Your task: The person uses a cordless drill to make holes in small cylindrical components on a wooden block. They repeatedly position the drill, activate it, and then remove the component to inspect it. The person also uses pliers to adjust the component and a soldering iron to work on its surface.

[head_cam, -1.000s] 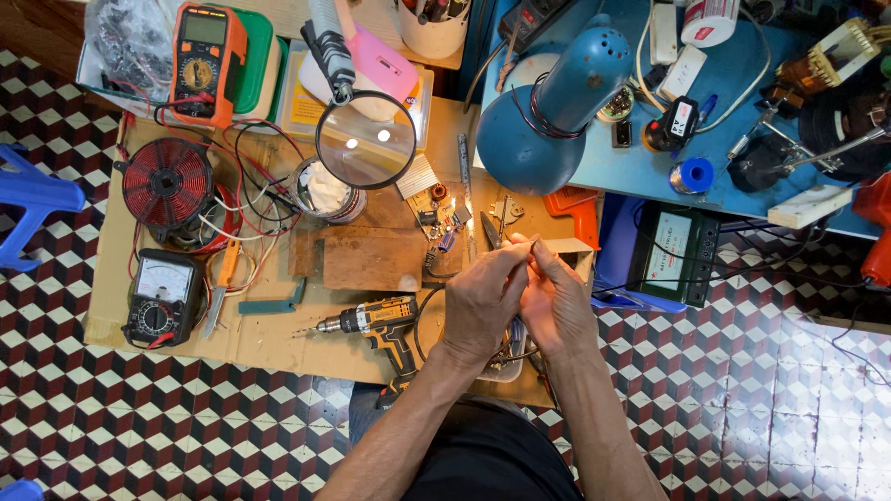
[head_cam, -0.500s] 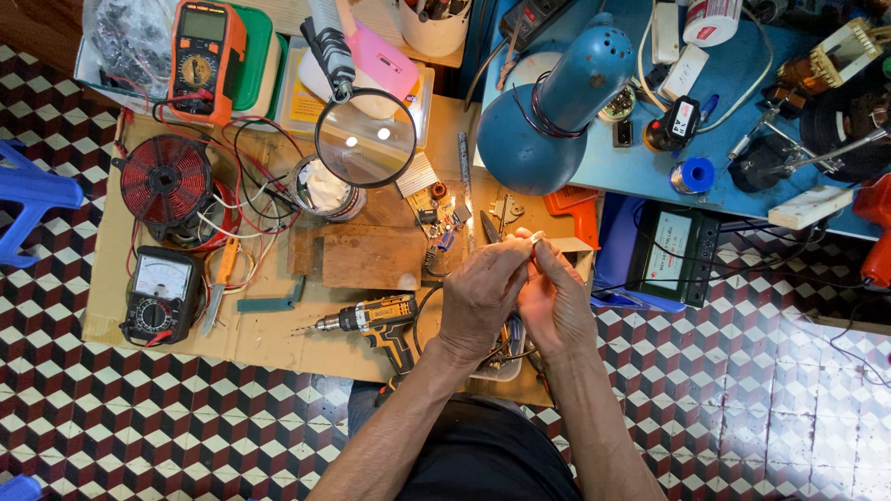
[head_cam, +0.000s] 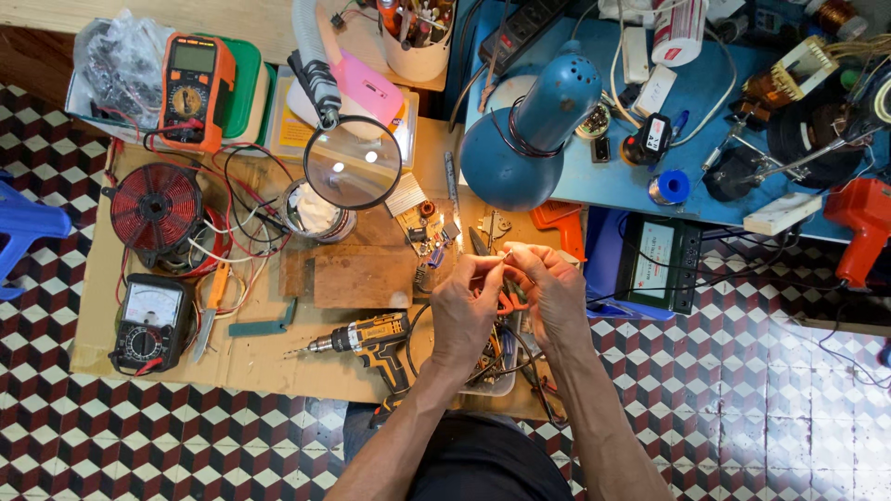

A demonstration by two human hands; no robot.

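Note:
My left hand (head_cam: pixel 467 311) and my right hand (head_cam: pixel 550 292) meet over the cardboard mat (head_cam: pixel 251 357), fingertips pinched together on a small thin part, likely a wire or lead (head_cam: pixel 504 257); it is too small to name surely. Orange-handled pliers (head_cam: pixel 510 299) lie just under the hands. A small circuit board (head_cam: pixel 425 229) sits just beyond my left fingers. A tray of loose parts (head_cam: pixel 492 366) is half hidden below my wrists.
A cordless drill (head_cam: pixel 371 341) lies left of my left forearm. A magnifier on an arm (head_cam: pixel 353 162), a blue desk lamp (head_cam: pixel 529 134), a red wire coil (head_cam: pixel 155 209), an orange multimeter (head_cam: pixel 190 88), an analogue meter (head_cam: pixel 148 320) and a wooden block (head_cam: pixel 357 276) surround the mat.
Both hands stay together at the same spot; the fingers have shifted slightly around the small part. Nothing else has moved.

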